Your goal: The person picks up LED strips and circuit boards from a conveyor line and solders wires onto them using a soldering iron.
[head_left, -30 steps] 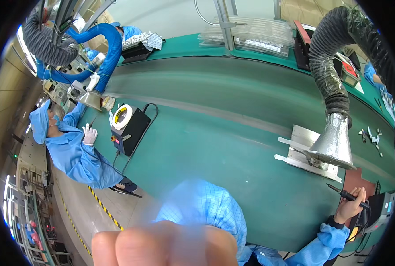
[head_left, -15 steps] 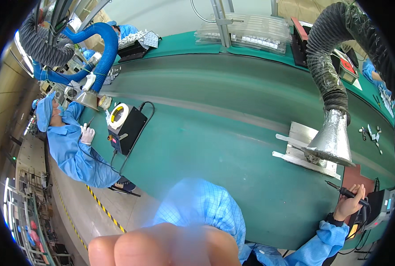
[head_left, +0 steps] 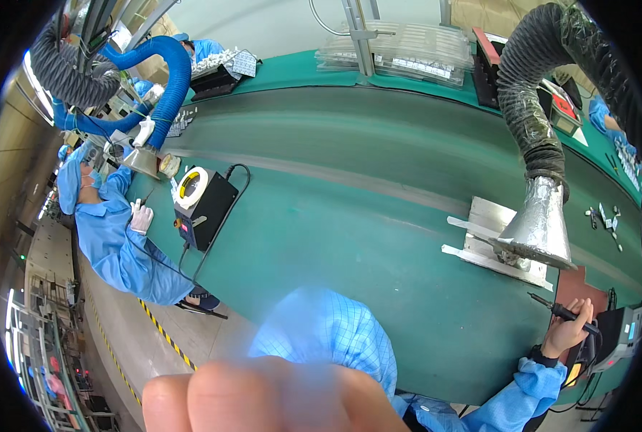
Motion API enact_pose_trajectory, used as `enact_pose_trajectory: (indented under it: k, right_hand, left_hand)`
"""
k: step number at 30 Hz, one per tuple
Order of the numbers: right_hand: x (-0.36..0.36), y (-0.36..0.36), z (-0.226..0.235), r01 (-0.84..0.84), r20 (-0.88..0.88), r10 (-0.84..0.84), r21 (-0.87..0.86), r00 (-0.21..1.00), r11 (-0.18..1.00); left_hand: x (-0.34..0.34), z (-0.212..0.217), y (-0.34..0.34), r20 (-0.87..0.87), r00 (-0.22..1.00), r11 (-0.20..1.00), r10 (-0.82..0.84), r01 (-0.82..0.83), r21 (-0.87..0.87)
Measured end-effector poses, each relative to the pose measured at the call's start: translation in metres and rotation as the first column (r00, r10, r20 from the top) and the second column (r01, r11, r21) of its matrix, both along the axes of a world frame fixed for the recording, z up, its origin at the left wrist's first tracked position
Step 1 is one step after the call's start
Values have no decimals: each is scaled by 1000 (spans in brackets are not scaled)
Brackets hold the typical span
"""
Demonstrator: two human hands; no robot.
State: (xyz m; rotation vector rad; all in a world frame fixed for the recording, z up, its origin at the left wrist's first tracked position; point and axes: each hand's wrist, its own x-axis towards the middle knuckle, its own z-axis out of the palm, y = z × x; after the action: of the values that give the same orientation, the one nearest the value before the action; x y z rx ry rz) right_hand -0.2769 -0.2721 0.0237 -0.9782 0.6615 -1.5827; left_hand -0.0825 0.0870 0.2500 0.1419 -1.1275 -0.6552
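Note:
My right hand [head_left: 569, 329] is closed around the dark handle of a soldering iron [head_left: 564, 312] at the right end of the green table. Its tip points left, away from my body. A blue sleeve and a dark cuff cover that arm. Very close at the lower edge, my left hand [head_left: 249, 396] shows large and partly blurred. Its fingertips are out of sight, so I cannot tell what it holds. Beside my right hand stand a soldering station [head_left: 620, 342] and a reddish-brown mat [head_left: 571, 284].
A foil-wrapped fume hood [head_left: 537, 227] on a ribbed duct hangs over a metal plate fixture [head_left: 490, 216]. A black box with a white reel [head_left: 193, 187] stands left of the middle. Further left a person in blue [head_left: 112, 223] sits working. Clear plastic trays [head_left: 407, 54] are stacked at the back.
My left hand has shifted slightly at the lower edge. The person on the left has moved their head a little. My right hand and the soldering iron look unchanged.

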Motion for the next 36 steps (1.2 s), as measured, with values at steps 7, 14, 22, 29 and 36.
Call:
enact_pose_trajectory:
  k: [7,14,22,29,36]
  right_hand:
    - [23,15,14,7,11,-8,47,1000,999]
    - [33,18,12,-2,33,0,74,999,997]
    - [-4,-16,-22,-116,-18,116,-46,993,992]
    - [30,26,20,3,-29,-2,43,1000,999]
    - [31,27,22,17,-64,-14,56,998,998]
  left_hand:
    - [3,19,22,-27,999,945,23,-13,326]
    - [5,36,38,9,1000,871,-10,4,492]
    - [10,20,28,-86,990,954,112,-83,287]
    - [12,2,11,-178,952,968,249,-249,23]
    - [5,-4,-2,-232,895,890,381,-423,-172]
